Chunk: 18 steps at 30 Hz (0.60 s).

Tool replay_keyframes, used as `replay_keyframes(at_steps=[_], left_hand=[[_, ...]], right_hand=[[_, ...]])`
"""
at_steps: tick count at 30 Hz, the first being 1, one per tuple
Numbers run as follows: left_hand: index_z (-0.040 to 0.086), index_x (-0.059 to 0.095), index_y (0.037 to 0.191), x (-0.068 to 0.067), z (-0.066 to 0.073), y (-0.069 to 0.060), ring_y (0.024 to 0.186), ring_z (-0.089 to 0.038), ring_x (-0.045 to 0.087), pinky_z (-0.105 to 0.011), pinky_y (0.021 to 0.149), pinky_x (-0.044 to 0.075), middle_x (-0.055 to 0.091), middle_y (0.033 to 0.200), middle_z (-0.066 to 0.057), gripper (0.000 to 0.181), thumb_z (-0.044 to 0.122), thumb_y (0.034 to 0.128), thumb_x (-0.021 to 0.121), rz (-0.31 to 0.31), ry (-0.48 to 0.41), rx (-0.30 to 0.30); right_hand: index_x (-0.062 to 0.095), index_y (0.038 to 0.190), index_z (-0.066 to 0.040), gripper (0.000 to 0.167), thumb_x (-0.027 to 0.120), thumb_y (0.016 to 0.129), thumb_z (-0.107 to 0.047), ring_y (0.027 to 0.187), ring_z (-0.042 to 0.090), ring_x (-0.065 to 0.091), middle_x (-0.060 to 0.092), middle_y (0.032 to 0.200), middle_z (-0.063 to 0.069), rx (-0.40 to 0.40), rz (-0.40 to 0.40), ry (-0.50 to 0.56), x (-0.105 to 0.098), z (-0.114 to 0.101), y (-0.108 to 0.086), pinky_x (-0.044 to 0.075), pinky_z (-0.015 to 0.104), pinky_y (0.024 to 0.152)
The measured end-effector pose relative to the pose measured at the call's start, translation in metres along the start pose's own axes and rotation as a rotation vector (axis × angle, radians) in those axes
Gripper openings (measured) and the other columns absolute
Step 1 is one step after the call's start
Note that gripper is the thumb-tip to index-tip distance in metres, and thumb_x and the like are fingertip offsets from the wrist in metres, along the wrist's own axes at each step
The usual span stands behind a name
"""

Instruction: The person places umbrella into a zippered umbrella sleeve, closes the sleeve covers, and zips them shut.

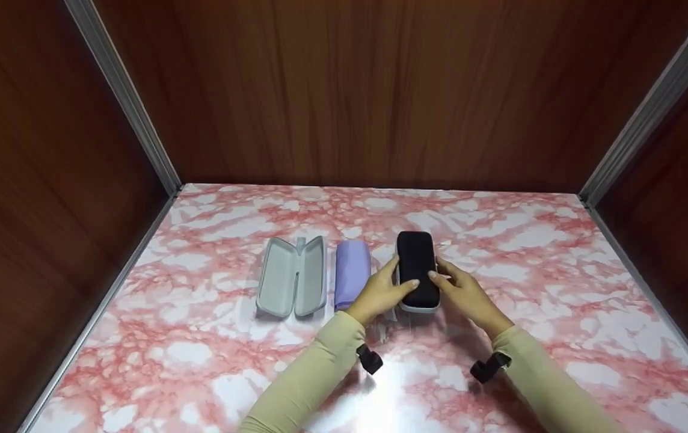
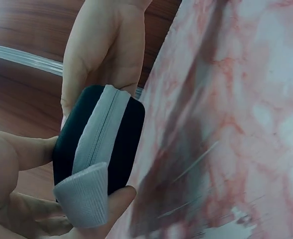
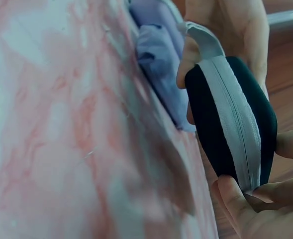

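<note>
Black zippered case (image 1: 416, 264), head view: raised above the marbled tabletop (image 1: 518, 240), right of a lilac bundle (image 1: 353, 273), gripped between left hand (image 1: 380, 291) and right hand (image 1: 467, 294). Left wrist: left hand clamped beside a pale strap (image 2: 84, 196). Right wrist: right hand clamped on the opposite side.

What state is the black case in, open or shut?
Shut where visible: the black case shows no gap along its zip in either wrist view. Elsewhere, cannot tell.
</note>
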<state>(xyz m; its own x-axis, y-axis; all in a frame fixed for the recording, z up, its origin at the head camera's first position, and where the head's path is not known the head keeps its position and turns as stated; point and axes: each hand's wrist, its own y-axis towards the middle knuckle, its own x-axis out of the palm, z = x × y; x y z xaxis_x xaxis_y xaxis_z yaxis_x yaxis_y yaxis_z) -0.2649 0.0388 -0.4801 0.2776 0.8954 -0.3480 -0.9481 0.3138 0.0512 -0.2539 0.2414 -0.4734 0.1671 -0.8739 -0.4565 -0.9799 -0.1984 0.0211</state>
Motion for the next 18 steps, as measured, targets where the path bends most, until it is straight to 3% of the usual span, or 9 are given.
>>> replay_keyframes(at_steps=[5, 12, 18], left_hand=[[0.003, 0.032, 0.156, 0.008, -0.005, 0.004, 0.137, -0.034, 0.042, -0.042, 0.113, 0.034, 0.043, 0.15, -0.022, 0.073, 0.025, 0.0963, 0.068, 0.008, -0.018, -0.029], [0.0, 0.033, 0.154, 0.013, -0.01, 0.007, 0.139, -0.035, 0.039, -0.043, 0.114, 0.031, 0.042, 0.151, -0.023, 0.073, 0.023, 0.0948, 0.069, 0.011, -0.019, -0.022], [-0.002, 0.034, 0.153, 0.017, -0.014, 0.01, 0.139, -0.034, 0.039, -0.042, 0.115, 0.031, 0.043, 0.15, -0.023, 0.072, 0.022, 0.0952, 0.068, 0.005, -0.02, -0.02]], right_hand=[[0.033, 0.151, 0.009, 0.057, 0.051, 0.106, -0.021, 0.12, 0.041, 0.057, 0.053, 0.135, 0.032, -0.006, -0.003, -0.029, 0.0, -0.018, -0.011, 0.042, 0.051, 0.104], [0.034, 0.153, 0.001, 0.062, 0.052, 0.106, -0.033, 0.117, 0.037, 0.059, 0.055, 0.135, 0.027, -0.012, 0.031, -0.037, 0.001, 0.035, 0.009, 0.043, 0.05, 0.102], [0.037, 0.152, 0.001, 0.062, 0.052, 0.105, -0.036, 0.116, 0.037, 0.06, 0.057, 0.133, 0.026, 0.001, 0.047, -0.068, 0.002, 0.039, 0.009, 0.045, 0.049, 0.1]])
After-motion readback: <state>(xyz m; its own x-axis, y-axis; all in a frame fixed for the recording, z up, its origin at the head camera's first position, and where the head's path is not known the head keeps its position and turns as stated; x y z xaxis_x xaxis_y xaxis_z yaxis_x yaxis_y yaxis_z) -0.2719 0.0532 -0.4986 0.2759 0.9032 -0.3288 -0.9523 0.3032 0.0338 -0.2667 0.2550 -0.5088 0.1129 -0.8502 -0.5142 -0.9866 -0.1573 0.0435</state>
